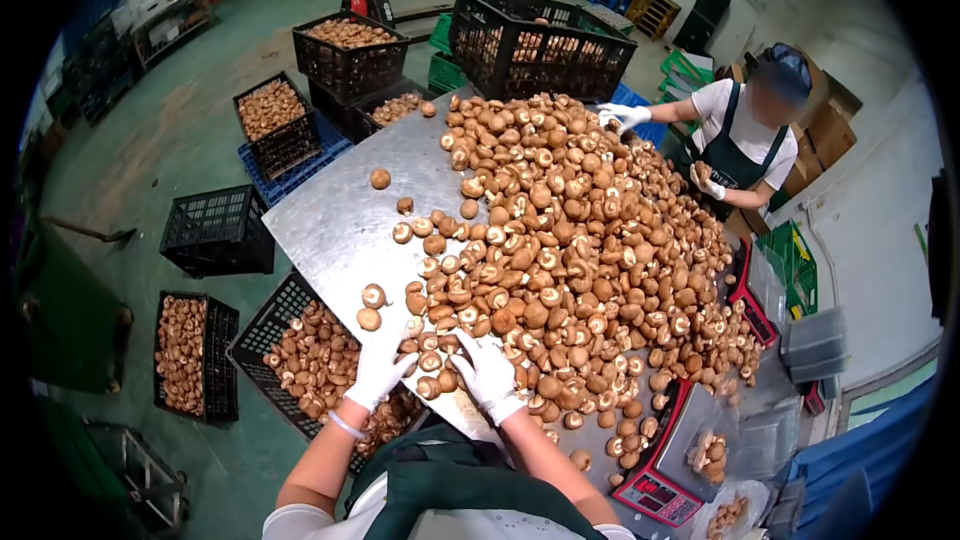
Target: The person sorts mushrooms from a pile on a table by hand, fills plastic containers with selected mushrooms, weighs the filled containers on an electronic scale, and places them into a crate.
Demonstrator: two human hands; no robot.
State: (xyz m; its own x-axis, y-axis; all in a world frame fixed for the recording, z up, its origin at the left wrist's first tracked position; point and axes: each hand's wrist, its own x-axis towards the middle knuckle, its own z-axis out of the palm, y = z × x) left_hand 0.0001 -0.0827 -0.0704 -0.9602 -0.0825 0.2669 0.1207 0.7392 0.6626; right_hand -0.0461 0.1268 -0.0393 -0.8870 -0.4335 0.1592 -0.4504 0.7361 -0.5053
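Note:
My left hand (381,366), in a white glove, lies at the near edge of the metal table (335,215), its fingers apart against a few shiitake mushrooms (429,360). Across those mushrooms, my right hand (488,377), also gloved, has its fingers spread and touches the near side of the big mushroom pile (570,230). Neither hand appears closed around a mushroom, though some fingertips are partly hidden among the caps. Below my left hand stands a black crate (262,302) with mushrooms in it, just off the table edge.
A co-worker (745,130) with gloved hands stands at the far right of the pile. Red scales (655,495) sit on the right side, one bearing a bag of mushrooms. Black crates (218,230) stand on the floor to the left, and a large one (540,40) at the table's far end.

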